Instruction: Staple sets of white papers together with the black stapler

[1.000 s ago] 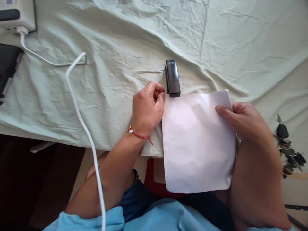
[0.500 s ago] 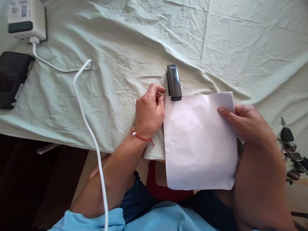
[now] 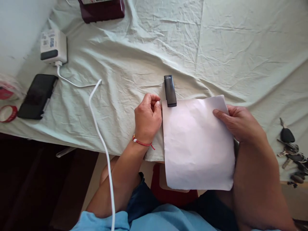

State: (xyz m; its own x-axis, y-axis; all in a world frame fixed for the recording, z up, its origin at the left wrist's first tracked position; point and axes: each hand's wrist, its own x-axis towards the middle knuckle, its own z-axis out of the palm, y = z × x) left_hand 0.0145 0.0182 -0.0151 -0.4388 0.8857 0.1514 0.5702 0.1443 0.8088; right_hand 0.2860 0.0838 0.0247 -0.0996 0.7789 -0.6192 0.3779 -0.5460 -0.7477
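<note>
A black stapler [image 3: 170, 91] lies on the cloth, its near end over the top left edge of a white sheet of paper [image 3: 198, 144]. My right hand [image 3: 240, 123] grips the paper's upper right edge, thumb on top and fingers underneath. Close beside the paper's upper left edge, my left hand [image 3: 148, 118] rests with fingers curled and thumb drawn in. Whatever may be inside those fingers is hidden. The paper's lower part hangs past the table edge above my lap.
A white cable [image 3: 99, 134] runs from a white charger block [image 3: 53, 46] across my left arm. Left are a black phone [image 3: 38, 96] and a red-and-white tape roll [image 3: 8, 114]. A maroon box [image 3: 103, 11] stands at the back; keys [image 3: 291, 147] lie right on the pale green cloth [image 3: 228, 48].
The view has shifted left and farther back, showing the maroon box and tape roll. My hands, the paper and the stapler keep nearly the same arrangement.
</note>
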